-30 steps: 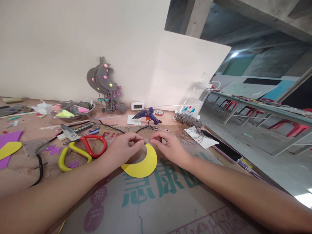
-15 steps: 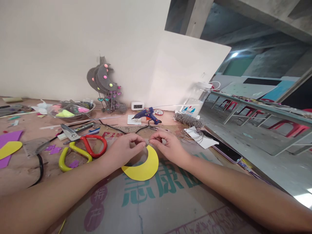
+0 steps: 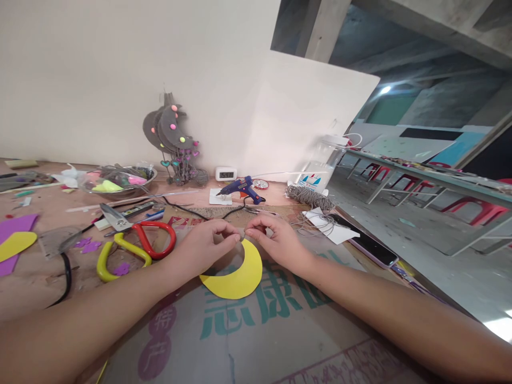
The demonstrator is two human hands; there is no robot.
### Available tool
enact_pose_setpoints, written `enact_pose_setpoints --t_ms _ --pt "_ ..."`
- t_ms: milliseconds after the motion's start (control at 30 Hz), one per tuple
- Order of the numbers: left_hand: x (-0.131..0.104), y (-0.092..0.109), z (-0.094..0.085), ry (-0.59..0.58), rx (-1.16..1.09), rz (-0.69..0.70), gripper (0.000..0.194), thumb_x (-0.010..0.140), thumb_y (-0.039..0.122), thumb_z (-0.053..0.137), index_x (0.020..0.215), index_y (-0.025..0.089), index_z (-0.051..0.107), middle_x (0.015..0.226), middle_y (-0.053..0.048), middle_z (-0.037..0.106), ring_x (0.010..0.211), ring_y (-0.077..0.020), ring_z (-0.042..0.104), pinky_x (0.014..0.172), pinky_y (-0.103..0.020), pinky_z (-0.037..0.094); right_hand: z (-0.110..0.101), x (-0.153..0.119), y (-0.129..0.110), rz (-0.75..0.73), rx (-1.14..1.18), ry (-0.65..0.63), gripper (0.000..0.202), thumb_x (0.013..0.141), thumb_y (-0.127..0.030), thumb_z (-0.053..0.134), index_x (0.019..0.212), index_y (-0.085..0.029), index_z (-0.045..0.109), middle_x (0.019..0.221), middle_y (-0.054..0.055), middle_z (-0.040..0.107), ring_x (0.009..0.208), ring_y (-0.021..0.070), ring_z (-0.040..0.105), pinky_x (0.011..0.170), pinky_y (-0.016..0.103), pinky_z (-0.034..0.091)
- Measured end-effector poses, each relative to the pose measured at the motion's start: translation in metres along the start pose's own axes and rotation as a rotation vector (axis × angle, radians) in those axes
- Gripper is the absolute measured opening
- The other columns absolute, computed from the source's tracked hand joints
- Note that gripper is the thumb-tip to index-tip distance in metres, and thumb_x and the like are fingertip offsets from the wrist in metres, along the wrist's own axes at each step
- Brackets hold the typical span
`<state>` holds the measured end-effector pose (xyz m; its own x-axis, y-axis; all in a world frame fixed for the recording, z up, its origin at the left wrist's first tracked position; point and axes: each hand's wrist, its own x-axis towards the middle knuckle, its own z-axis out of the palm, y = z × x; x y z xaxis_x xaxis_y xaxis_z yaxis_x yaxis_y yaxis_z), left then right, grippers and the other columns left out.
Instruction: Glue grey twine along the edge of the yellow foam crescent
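A yellow foam crescent (image 3: pixel 242 281) hangs or lies below my fingers, its curve opening up and left. Both hands are closed in a pinch at its upper tip. Between the fingertips shows a tiny grey bit that looks like string (image 3: pixel 242 238). My left hand (image 3: pixel 214 240) pinches it from the left, thumb against forefinger. From the right, my right hand (image 3: pixel 276 240) pinches close by, fingers curled. The fingers mostly hide the string and the crescent's very tip.
Scissors with red and yellow handles (image 3: pixel 154 240) lie on the left. Behind my hands stand a blue glue gun (image 3: pixel 242 188) and a small digital clock (image 3: pixel 226 174). Grey string coils (image 3: pixel 308 197) and a phone (image 3: pixel 366 242) are on the right. A printed cardboard sheet (image 3: pixel 224 346) covers the table.
The yellow crescent has shifted slightly right and down. My hands keep nearly the same place and the same pinch.
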<state>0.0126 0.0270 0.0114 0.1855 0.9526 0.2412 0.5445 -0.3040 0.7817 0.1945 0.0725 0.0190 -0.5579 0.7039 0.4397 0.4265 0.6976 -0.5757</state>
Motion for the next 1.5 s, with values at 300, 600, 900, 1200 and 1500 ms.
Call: enact_pose_setpoints --t_ms 300,600,900,1200,1500 --pt "0.003 0.0 -0.003 0.21 -0.025 -0.138 0.025 0.076 0.039 0.047 0.075 0.02 0.063 0.073 0.0 0.065 0.068 -0.0167 0.059 0.061 -0.026 0.045 -0.002 -0.002 0.009 0.043 0.17 0.238 0.014 0.088 -0.029 0.043 0.095 -0.019 0.049 0.089 0.004 0.051 0.071 0.0114 0.047 0.063 0.024 0.04" --pt "0.006 -0.008 -0.002 0.256 -0.072 -0.123 0.028 0.076 0.042 0.049 0.078 0.019 0.063 0.076 -0.001 0.067 0.071 -0.0172 0.06 0.061 -0.025 0.045 0.0 -0.002 -0.001 0.1 0.043 -0.094 0.023 0.083 -0.035 0.047 0.073 -0.016 0.056 0.067 0.001 0.054 0.065 0.013 0.048 0.059 0.024 0.037" --pt "0.004 -0.008 -0.002 0.228 -0.143 -0.07 0.03 0.08 0.04 0.047 0.099 0.022 0.063 0.102 -0.002 0.066 0.094 -0.0187 0.059 0.082 -0.029 0.045 0.001 -0.002 0.001 0.152 0.082 -0.077 0.027 0.084 -0.036 0.045 0.068 -0.016 0.052 0.061 -0.001 0.048 0.058 0.0105 0.042 0.054 0.022 0.034" --pt "0.003 -0.006 -0.001 0.244 -0.129 -0.047 0.023 0.077 0.035 0.052 0.092 0.022 0.065 0.097 -0.002 0.067 0.093 -0.0194 0.059 0.079 -0.029 0.047 0.001 -0.002 0.003 0.167 0.14 -0.105 0.027 0.084 -0.038 0.046 0.069 -0.015 0.052 0.06 -0.002 0.046 0.057 0.0095 0.04 0.053 0.021 0.033" --pt "0.004 -0.007 -0.001 0.261 -0.099 -0.035 0.019 0.076 0.034 0.055 0.087 0.024 0.067 0.092 0.0 0.067 0.089 -0.0182 0.059 0.078 -0.028 0.046 0.0 -0.001 0.004 0.145 0.168 -0.154 0.028 0.084 -0.037 0.045 0.07 -0.015 0.053 0.062 -0.001 0.047 0.059 0.0105 0.041 0.056 0.022 0.035"
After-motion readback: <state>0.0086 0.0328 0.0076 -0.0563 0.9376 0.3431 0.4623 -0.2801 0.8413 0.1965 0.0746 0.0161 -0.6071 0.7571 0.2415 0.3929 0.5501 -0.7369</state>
